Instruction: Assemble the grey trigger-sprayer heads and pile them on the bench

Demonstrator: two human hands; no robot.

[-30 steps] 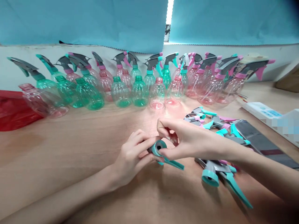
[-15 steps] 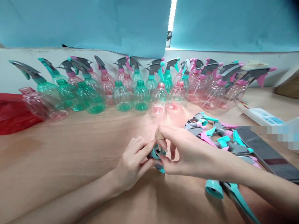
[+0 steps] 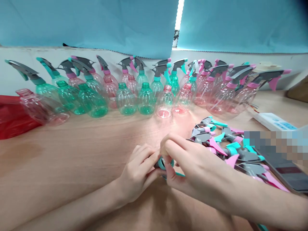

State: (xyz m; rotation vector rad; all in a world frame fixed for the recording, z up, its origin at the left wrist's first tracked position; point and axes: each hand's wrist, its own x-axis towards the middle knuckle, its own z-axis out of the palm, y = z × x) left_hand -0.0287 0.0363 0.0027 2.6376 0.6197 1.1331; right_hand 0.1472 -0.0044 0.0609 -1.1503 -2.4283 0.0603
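Ok so your desk point(image 3: 79, 154) has a wood-look top. Across the back you've got pink and green see-through bottles point(image 3: 126, 101), some wearing spray tops point(image 3: 178, 66), some open-necked. Loose trigger heads point(image 3: 249, 156) are bunched on the right, near a dark flat slab point(image 3: 290, 176) and a white device point(image 3: 270, 121). Red plastic point(image 3: 14, 120) sits far left.

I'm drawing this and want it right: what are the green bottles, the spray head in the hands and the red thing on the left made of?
Green bottles: probably plastic, glossy; they're see-through with bright glints.
Spray head: likely hard plastic, teal and gray, though mostly hidden.
Red thing: perhaps thin plastic film; it looks shiny and creased.
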